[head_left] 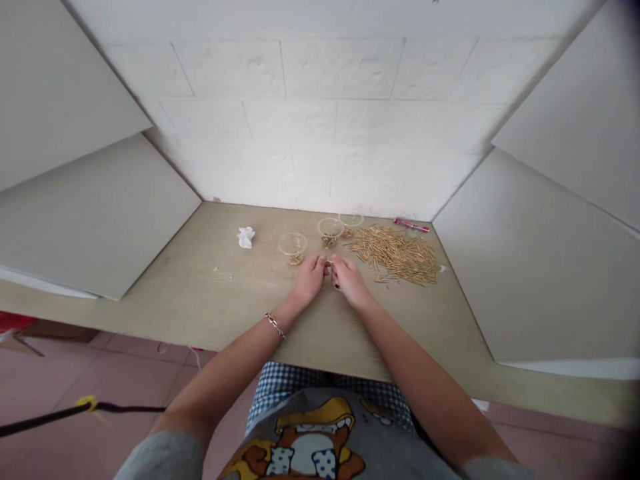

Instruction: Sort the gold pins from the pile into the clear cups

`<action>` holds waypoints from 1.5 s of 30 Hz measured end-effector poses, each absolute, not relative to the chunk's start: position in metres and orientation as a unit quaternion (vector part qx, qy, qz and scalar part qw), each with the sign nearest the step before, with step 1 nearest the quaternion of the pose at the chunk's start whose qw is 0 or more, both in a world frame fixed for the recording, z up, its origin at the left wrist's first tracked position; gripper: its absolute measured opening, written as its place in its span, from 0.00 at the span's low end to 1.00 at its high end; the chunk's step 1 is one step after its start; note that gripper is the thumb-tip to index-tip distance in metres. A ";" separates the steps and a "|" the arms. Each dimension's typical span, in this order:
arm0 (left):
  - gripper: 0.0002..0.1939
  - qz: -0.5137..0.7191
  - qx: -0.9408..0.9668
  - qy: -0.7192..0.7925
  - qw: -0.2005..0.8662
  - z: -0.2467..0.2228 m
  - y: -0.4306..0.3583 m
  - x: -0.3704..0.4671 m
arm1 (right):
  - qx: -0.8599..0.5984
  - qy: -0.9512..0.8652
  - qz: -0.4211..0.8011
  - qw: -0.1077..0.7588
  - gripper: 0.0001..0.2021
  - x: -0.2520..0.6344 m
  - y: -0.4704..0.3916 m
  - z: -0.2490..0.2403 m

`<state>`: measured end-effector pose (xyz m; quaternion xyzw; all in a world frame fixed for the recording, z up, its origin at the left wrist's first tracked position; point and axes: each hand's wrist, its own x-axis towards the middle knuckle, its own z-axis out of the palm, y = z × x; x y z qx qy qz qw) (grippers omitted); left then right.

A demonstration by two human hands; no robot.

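Note:
My left hand [311,277] and my right hand [349,279] meet over the middle of the table, their fingertips pinched on a small gold-coloured pin [329,262] that lies between them. Most of the pin is hidden by the fingers. Just beyond the hands stands a clear plastic cup [331,228] with gold pieces at its bottom. Left of it is another clear cup [293,244], also with some gold pieces, close to my left hand. A third clear cup [351,219] is farther back. To the right of my right hand spreads a large pile of thin gold pins [397,253].
A crumpled white tissue [245,237] lies on the left of the table [240,300]. Behind the pile rests a red patterned wrapper or tube [411,225]. Grey panels [95,213] stand on both sides, and a white brick-patterned wall [310,133] closes the back.

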<state>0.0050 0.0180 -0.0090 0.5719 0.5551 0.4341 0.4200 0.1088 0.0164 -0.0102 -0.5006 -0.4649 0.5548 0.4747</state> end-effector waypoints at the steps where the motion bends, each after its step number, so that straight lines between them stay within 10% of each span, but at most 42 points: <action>1: 0.16 0.436 0.570 0.555 0.420 -0.009 0.017 0.005 | -0.502 -0.461 0.556 0.475 0.20 0.108 0.016 -0.010; 24: 0.15 0.374 0.702 0.502 0.340 0.027 0.030 0.018 | -0.469 -0.368 0.594 0.539 0.19 0.121 0.015 0.010; 45: 0.16 0.376 0.666 0.410 0.497 0.020 0.035 0.010 | -0.482 -0.376 0.580 0.539 0.20 0.119 0.014 0.011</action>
